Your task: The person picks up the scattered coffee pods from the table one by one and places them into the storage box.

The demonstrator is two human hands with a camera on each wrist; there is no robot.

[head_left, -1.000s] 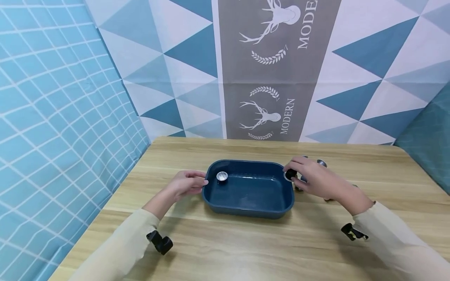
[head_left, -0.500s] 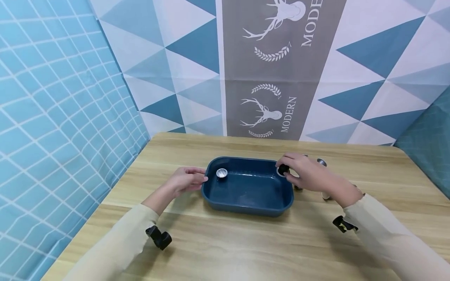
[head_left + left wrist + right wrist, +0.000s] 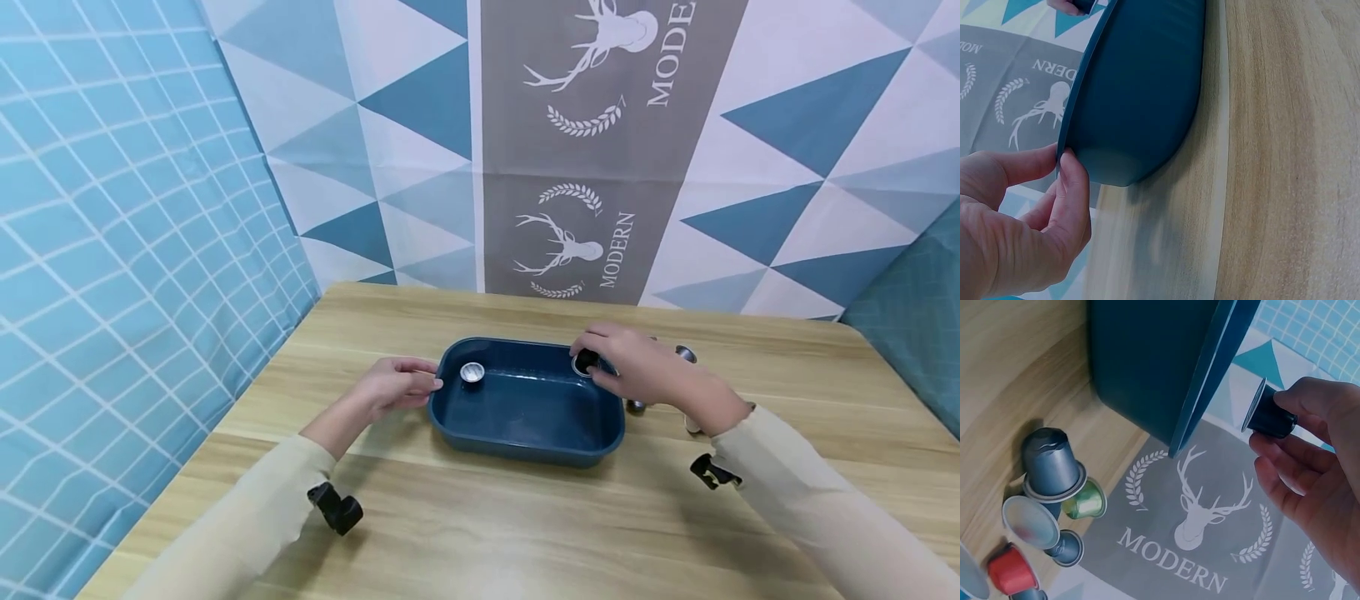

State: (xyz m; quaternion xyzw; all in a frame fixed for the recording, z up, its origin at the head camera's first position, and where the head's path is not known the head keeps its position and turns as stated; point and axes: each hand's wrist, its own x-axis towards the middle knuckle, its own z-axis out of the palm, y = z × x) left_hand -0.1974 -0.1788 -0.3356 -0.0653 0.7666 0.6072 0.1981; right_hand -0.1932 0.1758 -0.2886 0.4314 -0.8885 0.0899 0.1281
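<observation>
My left hand [image 3: 392,387] pinches the left rim of a dark blue plastic basin [image 3: 528,417]; in the left wrist view, its thumb and fingers [image 3: 1071,187] meet at the edge. Between the fingertips of my right hand [image 3: 628,360] is a black coffee capsule [image 3: 1272,415], its foil lid turned sideways in the right wrist view. That hand holds it over the right back corner of the basin. Another coffee capsule [image 3: 472,372] with a silver lid lies inside, near the left end.
Right of the basin, partly hidden by my right arm, lie several more coffee capsules, among them a grey one [image 3: 1050,461], a green one [image 3: 1087,499] and a red one [image 3: 1011,570]. Patterned cloth [image 3: 420,167] hangs behind the wooden table [image 3: 480,525].
My right hand has carried the black coffee capsule leftward, from the basin's right edge to over its inside. My left hand has stayed on the rim.
</observation>
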